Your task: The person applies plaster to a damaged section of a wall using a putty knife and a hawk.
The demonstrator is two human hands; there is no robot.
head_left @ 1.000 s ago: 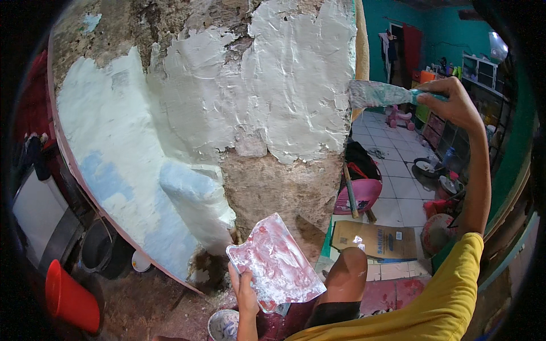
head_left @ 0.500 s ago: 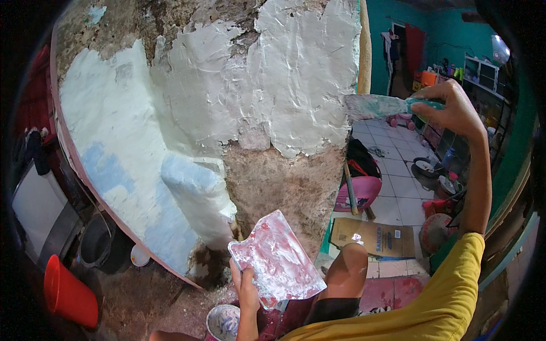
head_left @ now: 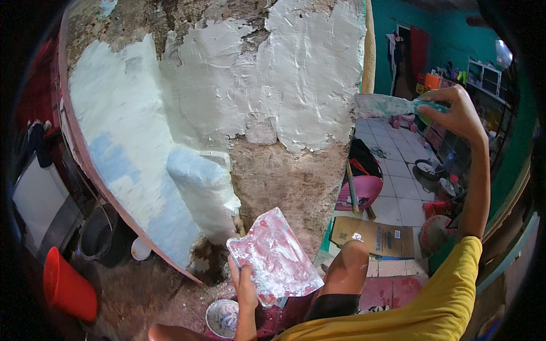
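Note:
My right hand (head_left: 455, 112) grips the green handle of a putty knife (head_left: 387, 106), its wide blade smeared with filler. The blade's tip meets the right edge of the wall (head_left: 284, 182), level with the wet pale filler (head_left: 267, 74) spread across its upper part. Low in front of me, my left hand (head_left: 245, 286) is closed on the near left edge of a flat reddish board (head_left: 278, 256) streaked with white filler. Below the wet coat the wall is bare, brown and rough. To the left, a white and bluish coat (head_left: 119, 125) covers the wall.
A bowl of white paste (head_left: 223, 318) stands on the floor beside my left forearm. At the left are a red bucket (head_left: 69, 287) and a black bucket (head_left: 98, 236). Through the opening at right lie flattened cardboard (head_left: 372, 236), a pink basin (head_left: 364, 193) and a tiled floor.
The view has shifted slightly. My right hand and the putty knife have moved a little right and stay at the wall's edge. The left hand still holds the board low.

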